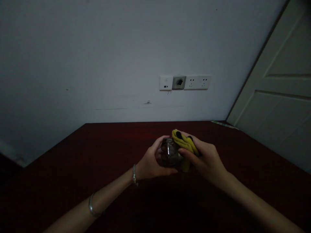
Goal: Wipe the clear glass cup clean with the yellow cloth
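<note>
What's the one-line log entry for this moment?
left hand: holds glass jar | right hand: presses yellow cloth on jar | over table

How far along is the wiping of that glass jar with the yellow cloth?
Midway, it seems. The left hand grips the glass jar above the dark table; the right hand presses the yellow cloth against its side. The dim picture hides which parts are clean, so what remains is unclear.

Wall sockets (185,83), dark table (97,145), door (282,94)

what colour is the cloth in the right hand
Yellow with black patches; the cloth shows best in the head view, pressed against the glass jar.
</note>
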